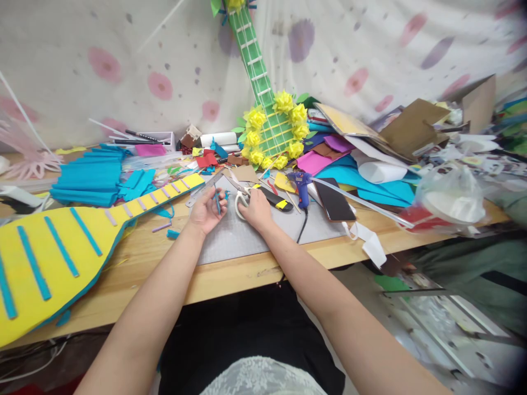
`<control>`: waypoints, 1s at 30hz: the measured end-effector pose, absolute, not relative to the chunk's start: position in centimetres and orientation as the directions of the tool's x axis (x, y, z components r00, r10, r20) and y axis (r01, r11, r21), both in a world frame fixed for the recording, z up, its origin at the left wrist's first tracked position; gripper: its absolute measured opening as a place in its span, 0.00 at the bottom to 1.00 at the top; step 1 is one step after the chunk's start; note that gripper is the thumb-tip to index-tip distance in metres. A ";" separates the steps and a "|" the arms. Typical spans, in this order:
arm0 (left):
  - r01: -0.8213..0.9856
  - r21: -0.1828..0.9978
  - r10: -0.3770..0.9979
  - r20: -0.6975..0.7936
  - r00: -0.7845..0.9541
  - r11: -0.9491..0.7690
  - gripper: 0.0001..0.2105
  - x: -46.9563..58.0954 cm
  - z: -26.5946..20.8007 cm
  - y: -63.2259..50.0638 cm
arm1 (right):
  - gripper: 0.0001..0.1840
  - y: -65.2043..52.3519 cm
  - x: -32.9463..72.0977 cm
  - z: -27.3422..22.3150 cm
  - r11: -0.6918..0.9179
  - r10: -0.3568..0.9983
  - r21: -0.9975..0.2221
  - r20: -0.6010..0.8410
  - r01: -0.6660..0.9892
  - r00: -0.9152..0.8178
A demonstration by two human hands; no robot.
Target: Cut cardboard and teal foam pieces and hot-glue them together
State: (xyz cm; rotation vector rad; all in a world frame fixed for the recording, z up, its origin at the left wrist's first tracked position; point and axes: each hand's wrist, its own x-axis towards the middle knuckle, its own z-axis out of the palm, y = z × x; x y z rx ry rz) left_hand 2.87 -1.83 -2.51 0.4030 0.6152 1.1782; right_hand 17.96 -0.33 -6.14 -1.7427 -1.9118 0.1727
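My left hand [208, 211] is closed on a narrow blue strip [217, 198], held upright between thumb and fingers. My right hand [258, 209] grips the white-handled scissors [240, 208], whose blades point away toward the upper left. Both hands are over a grey cutting mat [230, 247]. A black utility knife with a yellow end [280, 201] lies just past my right hand. To the left rests a yellow guitar-shaped cutout [61, 241] with blue bars on its body and pale purple ones along the neck.
A blue glue gun [302, 189] and a phone [334, 200] are to the right. Behind, a green guitar shape [269, 129] ringed with yellow flowers leans on the curtain. Blue crepe paper [88, 178] lies left; a plastic bag [448, 192] stands at the far right.
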 end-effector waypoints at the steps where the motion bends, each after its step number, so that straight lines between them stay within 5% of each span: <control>1: -0.730 0.597 0.943 -0.218 0.252 0.333 0.05 2.9 -2.6 -1.8 | 0.20 -0.3 18.0 -6.2 0.158 0.954 -0.442 0.299 0.883 -0.021; 13: -0.824 0.480 0.952 -0.196 0.235 0.302 0.09 2.3 -2.6 -1.6 | 0.19 0.1 18.8 -5.9 0.147 0.952 -0.464 0.307 0.873 0.004; 18: -0.833 0.438 0.941 -0.146 0.304 0.337 0.19 2.2 -3.0 -1.9 | 0.15 0.1 19.0 -5.7 0.201 0.945 -0.448 0.324 0.871 -0.051; 30: -0.761 0.572 0.951 -0.151 0.270 0.307 0.15 2.3 -3.4 -1.3 | 0.12 0.1 19.2 -5.6 0.317 0.890 -0.463 0.447 0.828 -0.091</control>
